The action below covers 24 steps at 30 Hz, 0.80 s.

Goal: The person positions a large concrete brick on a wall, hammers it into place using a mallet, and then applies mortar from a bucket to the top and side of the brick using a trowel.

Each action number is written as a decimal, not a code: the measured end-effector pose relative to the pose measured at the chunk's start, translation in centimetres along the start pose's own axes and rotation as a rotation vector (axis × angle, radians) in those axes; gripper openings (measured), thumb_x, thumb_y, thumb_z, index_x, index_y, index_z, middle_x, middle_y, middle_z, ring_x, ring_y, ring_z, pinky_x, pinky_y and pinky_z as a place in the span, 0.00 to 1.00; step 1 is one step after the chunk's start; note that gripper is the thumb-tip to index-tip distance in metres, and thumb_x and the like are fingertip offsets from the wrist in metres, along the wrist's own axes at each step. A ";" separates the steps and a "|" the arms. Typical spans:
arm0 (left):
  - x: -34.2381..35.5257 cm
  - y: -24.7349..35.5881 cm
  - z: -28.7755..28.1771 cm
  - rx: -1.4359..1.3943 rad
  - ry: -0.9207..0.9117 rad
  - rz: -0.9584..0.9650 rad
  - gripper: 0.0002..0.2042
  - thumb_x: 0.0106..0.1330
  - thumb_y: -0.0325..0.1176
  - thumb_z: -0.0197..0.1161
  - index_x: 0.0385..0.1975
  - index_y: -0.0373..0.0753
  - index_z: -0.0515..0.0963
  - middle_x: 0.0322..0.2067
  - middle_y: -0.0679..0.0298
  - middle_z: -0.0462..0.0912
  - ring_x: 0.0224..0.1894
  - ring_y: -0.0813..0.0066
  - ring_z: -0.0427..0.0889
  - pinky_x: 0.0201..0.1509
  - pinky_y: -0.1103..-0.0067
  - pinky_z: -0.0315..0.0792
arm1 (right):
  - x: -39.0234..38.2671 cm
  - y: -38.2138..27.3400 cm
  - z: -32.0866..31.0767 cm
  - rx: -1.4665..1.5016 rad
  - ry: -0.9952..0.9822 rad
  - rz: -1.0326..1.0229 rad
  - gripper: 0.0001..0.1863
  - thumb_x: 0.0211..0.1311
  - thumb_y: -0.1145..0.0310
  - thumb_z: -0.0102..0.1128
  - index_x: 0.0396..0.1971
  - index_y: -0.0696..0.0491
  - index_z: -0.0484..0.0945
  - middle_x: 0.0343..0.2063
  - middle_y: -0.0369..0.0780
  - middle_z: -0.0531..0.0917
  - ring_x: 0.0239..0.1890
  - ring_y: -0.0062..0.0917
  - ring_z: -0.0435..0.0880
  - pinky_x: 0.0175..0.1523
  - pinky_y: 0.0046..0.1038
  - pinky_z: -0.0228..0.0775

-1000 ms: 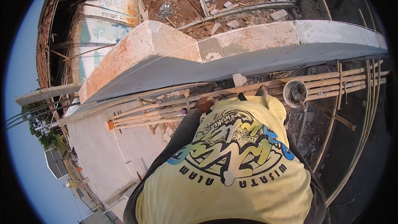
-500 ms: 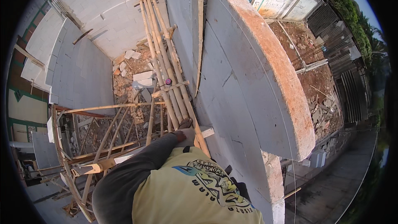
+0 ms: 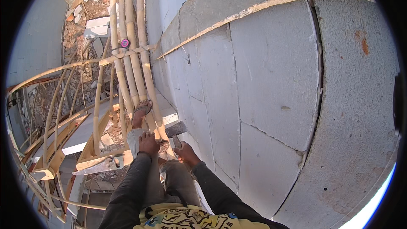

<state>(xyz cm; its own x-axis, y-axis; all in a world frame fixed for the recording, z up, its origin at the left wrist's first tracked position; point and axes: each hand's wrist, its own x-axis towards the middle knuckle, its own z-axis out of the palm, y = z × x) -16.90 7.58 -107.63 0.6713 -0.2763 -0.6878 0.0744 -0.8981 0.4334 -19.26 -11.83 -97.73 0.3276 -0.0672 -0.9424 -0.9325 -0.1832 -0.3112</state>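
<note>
My right hand [image 3: 186, 154] is closed around the short handle of a hammer [image 3: 175, 129], whose dark, blocky head points up beside the grey block wall [image 3: 263, 101]. On my bent leg, near the knee, lies my left hand [image 3: 149, 144], fingers laid over the trouser cloth and no tool in it. Both hands are above the bamboo poles [image 3: 133, 76] that my sandalled feet [image 3: 143, 107] stand on. The hammer head appears close to the wall's foot; whether it touches cannot be told.
A pink and black tape measure [image 3: 124, 43] sits on the poles near a bamboo crosspiece [image 3: 127, 54]. To the left, a handsaw [image 3: 98, 166] lies by a wooden frame [image 3: 91, 157]. Rubble [image 3: 80, 29] and pale blocks [image 3: 97, 27] lie far below. A rough mortar edge [image 3: 254, 8] juts from the wall.
My view has swung down and closer to the wall. Both hands have come into sight, the right one with the hammer; neither hand nor the hammer showed clearly before.
</note>
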 end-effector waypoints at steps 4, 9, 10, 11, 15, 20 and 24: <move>-0.3 -0.8 0.9 -0.163 -0.106 -0.033 0.23 0.62 0.43 0.58 0.54 0.37 0.76 0.55 0.53 0.78 0.63 0.53 0.70 0.68 0.57 0.59 | 9.0 1.4 2.7 -0.100 -0.065 -0.055 0.29 0.58 0.62 0.64 0.49 0.72 0.67 0.22 0.47 0.81 0.18 0.28 0.82 0.21 0.29 0.74; -2.0 -1.5 0.9 -0.212 -0.038 -0.022 0.22 0.62 0.45 0.60 0.51 0.37 0.77 0.53 0.52 0.79 0.62 0.53 0.72 0.67 0.59 0.61 | 20.4 3.1 5.0 -0.652 0.079 -0.282 0.24 0.53 0.63 0.64 0.38 0.72 0.76 0.30 0.57 0.83 0.24 0.33 0.86 0.28 0.33 0.77; -2.1 -1.1 -0.2 -0.214 0.005 -0.002 0.21 0.62 0.44 0.60 0.49 0.36 0.78 0.52 0.51 0.80 0.60 0.52 0.73 0.67 0.60 0.61 | 22.4 1.2 5.0 -0.538 0.018 -0.219 0.23 0.53 0.63 0.64 0.39 0.71 0.76 0.26 0.54 0.83 0.21 0.33 0.85 0.26 0.33 0.77; -2.3 -1.4 -0.8 -0.232 0.011 -0.004 0.20 0.63 0.44 0.59 0.48 0.35 0.78 0.50 0.50 0.81 0.59 0.51 0.74 0.67 0.61 0.61 | 23.7 -1.1 5.3 -0.427 -0.041 -0.150 0.23 0.53 0.64 0.64 0.40 0.70 0.75 0.22 0.50 0.82 0.18 0.32 0.83 0.25 0.32 0.76; -2.5 -2.9 -0.7 -0.298 0.123 0.017 0.17 0.60 0.38 0.63 0.45 0.33 0.78 0.48 0.51 0.81 0.58 0.52 0.75 0.65 0.62 0.64 | 33.7 -3.9 6.1 -0.664 0.081 -0.485 0.25 0.55 0.58 0.67 0.40 0.67 0.76 0.27 0.55 0.83 0.27 0.42 0.85 0.35 0.38 0.78; -2.7 -4.3 -1.7 -0.373 0.080 -0.049 0.17 0.60 0.37 0.65 0.45 0.32 0.78 0.50 0.52 0.81 0.60 0.54 0.73 0.67 0.63 0.63 | 42.4 -6.1 9.9 -0.824 0.253 -0.520 0.24 0.54 0.58 0.67 0.39 0.64 0.74 0.31 0.58 0.83 0.36 0.51 0.84 0.42 0.44 0.77; -2.3 -5.3 -3.1 -0.397 0.049 -0.084 0.17 0.59 0.37 0.66 0.44 0.33 0.80 0.52 0.54 0.80 0.62 0.55 0.73 0.68 0.64 0.63 | 47.0 -8.3 11.9 -0.916 0.214 -0.575 0.21 0.56 0.61 0.64 0.41 0.63 0.73 0.35 0.57 0.83 0.40 0.50 0.84 0.47 0.45 0.75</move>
<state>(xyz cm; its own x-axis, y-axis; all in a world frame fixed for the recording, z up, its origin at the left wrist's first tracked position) -16.53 14.05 -106.56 0.6841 -0.1825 -0.7062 0.4033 -0.7121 0.5747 2.09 -1.74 -140.87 0.7789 0.1093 -0.6176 -0.1953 -0.8935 -0.4044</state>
